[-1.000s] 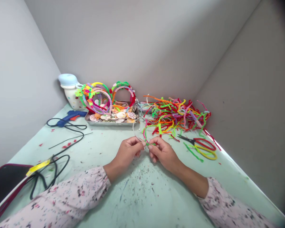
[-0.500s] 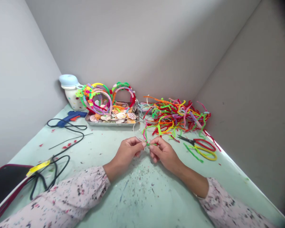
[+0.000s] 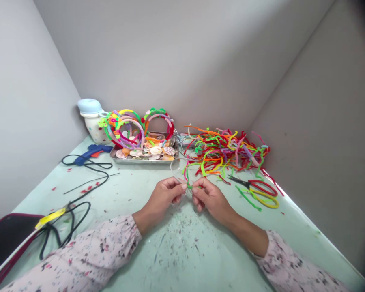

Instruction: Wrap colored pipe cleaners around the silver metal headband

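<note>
At the middle of the table, my left hand (image 3: 163,198) and my right hand (image 3: 212,199) meet, thumbs and fingertips pinched close together. Between them is a green pipe cleaner (image 3: 190,186), with a bit of red showing by the right fingers. A pink and green strand (image 3: 186,172) sticks up from the same spot. From the left fingertips a thin pale band (image 3: 172,168) curves up and back, seemingly a bare headband. Its lower end is hidden by my fingers.
Behind stands a metal tray (image 3: 140,161) of shells with pipe-cleaner headbands (image 3: 129,132). Right of it lies a pile of pipe cleaners (image 3: 228,150), with scissors (image 3: 258,190) nearer. On the left are a blue glue gun (image 3: 93,152), a cup (image 3: 93,125), a cable (image 3: 88,194) and a dark tablet-like object (image 3: 9,235).
The whole view has shifted slightly downward. Both hands keep nearly the same pinch on the green pipe cleaner, with only small finger movement.
</note>
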`<state>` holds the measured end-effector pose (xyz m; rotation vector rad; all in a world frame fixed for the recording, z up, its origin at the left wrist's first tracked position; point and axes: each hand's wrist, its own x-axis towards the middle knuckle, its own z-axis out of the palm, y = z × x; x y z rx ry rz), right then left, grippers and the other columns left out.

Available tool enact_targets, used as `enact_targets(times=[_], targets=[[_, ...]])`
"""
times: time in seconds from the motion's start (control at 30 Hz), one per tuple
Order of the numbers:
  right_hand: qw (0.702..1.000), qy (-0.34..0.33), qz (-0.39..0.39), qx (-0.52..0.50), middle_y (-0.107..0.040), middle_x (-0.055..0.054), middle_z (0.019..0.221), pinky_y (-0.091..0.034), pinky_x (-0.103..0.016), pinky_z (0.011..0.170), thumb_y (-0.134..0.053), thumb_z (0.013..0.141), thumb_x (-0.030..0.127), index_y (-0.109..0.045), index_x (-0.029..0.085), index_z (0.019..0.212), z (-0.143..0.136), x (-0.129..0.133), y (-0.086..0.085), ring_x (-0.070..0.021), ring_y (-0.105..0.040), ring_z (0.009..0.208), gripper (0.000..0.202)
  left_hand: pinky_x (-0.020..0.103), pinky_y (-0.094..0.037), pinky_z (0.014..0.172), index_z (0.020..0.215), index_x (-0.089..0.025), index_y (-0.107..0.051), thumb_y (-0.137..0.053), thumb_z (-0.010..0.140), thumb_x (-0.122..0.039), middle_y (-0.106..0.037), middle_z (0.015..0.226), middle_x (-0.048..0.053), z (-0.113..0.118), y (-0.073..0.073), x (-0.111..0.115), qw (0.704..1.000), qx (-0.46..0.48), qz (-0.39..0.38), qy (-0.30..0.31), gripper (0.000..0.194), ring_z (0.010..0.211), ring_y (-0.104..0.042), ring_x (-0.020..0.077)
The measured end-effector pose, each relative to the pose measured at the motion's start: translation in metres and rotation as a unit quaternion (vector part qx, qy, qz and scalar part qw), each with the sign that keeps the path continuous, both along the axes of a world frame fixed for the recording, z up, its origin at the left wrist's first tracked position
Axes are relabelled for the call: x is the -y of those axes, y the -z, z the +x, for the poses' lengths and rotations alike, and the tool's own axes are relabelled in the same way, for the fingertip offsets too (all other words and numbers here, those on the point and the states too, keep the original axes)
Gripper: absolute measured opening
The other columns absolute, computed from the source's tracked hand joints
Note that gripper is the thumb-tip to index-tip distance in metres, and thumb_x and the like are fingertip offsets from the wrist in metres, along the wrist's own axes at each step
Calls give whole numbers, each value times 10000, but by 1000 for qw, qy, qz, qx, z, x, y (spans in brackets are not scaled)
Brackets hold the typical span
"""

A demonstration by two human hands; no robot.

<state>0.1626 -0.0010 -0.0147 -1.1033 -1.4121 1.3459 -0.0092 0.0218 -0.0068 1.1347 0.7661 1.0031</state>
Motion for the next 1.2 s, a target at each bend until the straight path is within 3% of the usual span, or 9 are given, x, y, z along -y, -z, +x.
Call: enact_targets(times=[0.77,1.2], targets=[[1000,0,-24,-15,-565,62,565,-361,-196,419,-572,836,438,-494,203,830,1,0,-3,-76,-489,409,248,223,-276,477,686,-127,-599,-641,777,-330,-505,567,-21,-2,-3,-2,1000,11,-11,25,226,470,-392,66],[999,-2,-23,-23,-558,60,562,-353,-197,413,-579,827,450,-498,200,825,2,-1,-4,-78,-485,405,262,206,-273,467,826,-121,-648,-671,747,-327,-525,615,-14,-2,0,-2,1000,17,-19,17,221,475,-382,58]])
